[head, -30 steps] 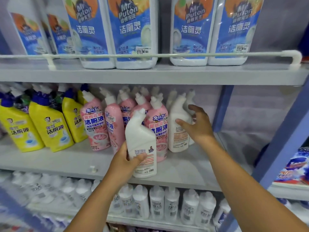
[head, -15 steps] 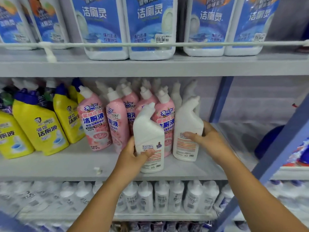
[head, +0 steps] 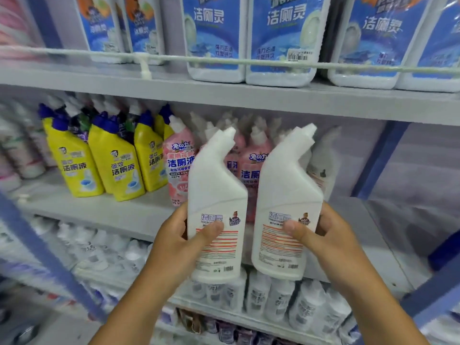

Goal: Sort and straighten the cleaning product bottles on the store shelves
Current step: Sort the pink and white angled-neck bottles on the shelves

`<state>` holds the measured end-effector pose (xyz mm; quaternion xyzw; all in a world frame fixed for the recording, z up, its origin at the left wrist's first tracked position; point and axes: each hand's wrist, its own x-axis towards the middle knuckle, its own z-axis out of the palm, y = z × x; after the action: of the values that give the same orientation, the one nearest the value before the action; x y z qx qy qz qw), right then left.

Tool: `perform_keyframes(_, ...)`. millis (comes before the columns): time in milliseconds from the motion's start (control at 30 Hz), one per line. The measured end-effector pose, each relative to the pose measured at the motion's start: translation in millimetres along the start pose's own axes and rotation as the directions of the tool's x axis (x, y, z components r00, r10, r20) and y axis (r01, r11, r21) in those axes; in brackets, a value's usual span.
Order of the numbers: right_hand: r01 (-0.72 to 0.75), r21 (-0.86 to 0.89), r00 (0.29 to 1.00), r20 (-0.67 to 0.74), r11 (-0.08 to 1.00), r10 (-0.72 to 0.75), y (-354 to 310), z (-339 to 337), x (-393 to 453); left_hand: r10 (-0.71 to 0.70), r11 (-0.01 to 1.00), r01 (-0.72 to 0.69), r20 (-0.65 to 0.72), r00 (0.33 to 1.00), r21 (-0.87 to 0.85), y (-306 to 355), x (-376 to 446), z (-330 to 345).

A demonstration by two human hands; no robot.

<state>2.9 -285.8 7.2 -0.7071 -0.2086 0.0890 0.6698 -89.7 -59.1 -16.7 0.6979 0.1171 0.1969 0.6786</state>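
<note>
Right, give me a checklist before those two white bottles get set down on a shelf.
1. Left hand grips the left white bottle: ok.
2. Right hand grips the right white bottle: ok.
3. Both bottles roughly upright, spouts pointing the same way: ok.
4. Caps sealed: cannot tell.
5. Matching white bottles on the lower shelf, likely their home: ok.
6. Free slot there: cannot tell, the held bottles hide part of the row.

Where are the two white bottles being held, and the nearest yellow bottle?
left white bottle (head: pixel 216 195), head view, bare upper body
right white bottle (head: pixel 286 192), head view, bare upper body
yellow bottle (head: pixel 122 168), head view, front label
</note>
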Motion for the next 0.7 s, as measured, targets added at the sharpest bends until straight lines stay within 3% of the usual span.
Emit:
perform_keyframes(300,0.079,0.145,0.989,0.109,0.986,-0.095,-54,83,11,0.182,0.976,-0.208,-0.282,0.942,-0.067,72,-24,-81)
perform_keyframes(500,0.300,0.115,0.953,-0.008,0.947,-0.301,-118,159,17,0.386,0.913,-0.406,-0.225,0.895,-0.049,123,8,-178)
perform_keyframes(700,0.567,0.064,0.824,-0.029,0.821,-0.566,-208,232,47,0.578,0.813,-0.582,-0.088,0.812,-0.027,202,67,-268)
